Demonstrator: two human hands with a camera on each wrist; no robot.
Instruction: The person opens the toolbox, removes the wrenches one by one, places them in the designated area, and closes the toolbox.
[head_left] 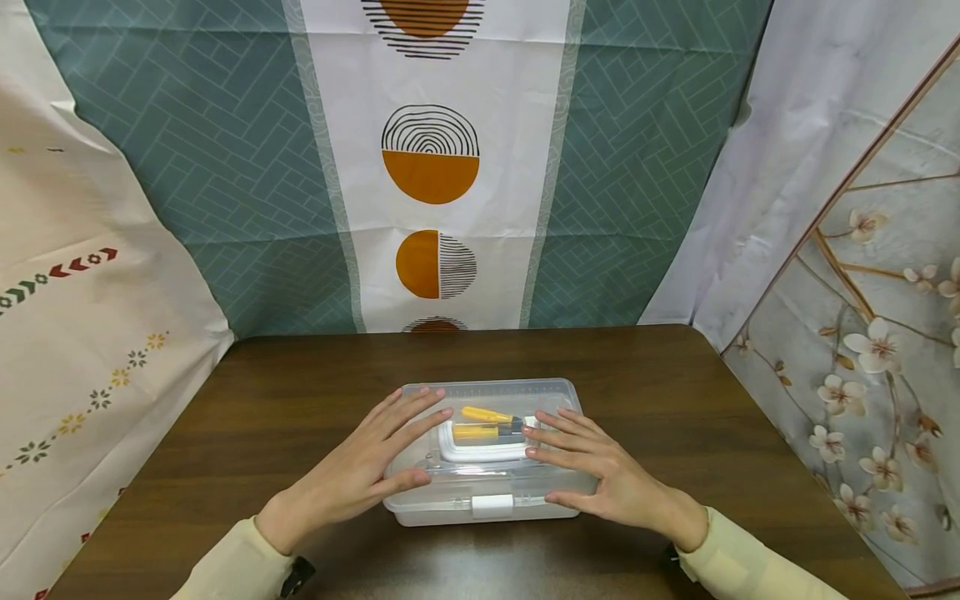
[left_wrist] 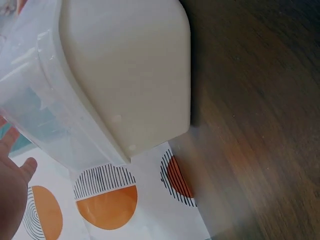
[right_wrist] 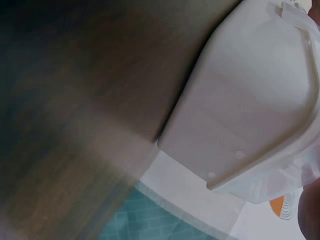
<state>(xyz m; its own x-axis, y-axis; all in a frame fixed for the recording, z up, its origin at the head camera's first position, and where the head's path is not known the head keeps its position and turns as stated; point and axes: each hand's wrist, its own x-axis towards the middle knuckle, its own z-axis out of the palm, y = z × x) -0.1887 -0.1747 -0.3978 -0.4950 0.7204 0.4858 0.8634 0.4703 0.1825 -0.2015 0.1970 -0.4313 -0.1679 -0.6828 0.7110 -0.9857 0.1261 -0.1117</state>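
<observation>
A closed translucent plastic storage box [head_left: 431, 510] sits on the table, with a white latch [head_left: 492, 506] in front and a white carry handle [head_left: 480, 454] on its lid. Two yellow-handled tools [head_left: 476, 432] show through the lid; their kind is unclear. Over the box's left side my left hand [head_left: 367, 462] spreads its straight fingers. My right hand [head_left: 600, 467] does likewise over the right side. Whether either hand touches the lid I cannot tell. Both wrist views show the pale box wall [left_wrist: 130, 75] close up, with only part of each hand at the edge.
Under the box lies a dark brown wooden table [head_left: 315, 392]. A green and white patterned cloth [head_left: 247, 167] hangs behind it. Floral cloths flank the table at the left [head_left: 90, 333] and right [head_left: 847, 433].
</observation>
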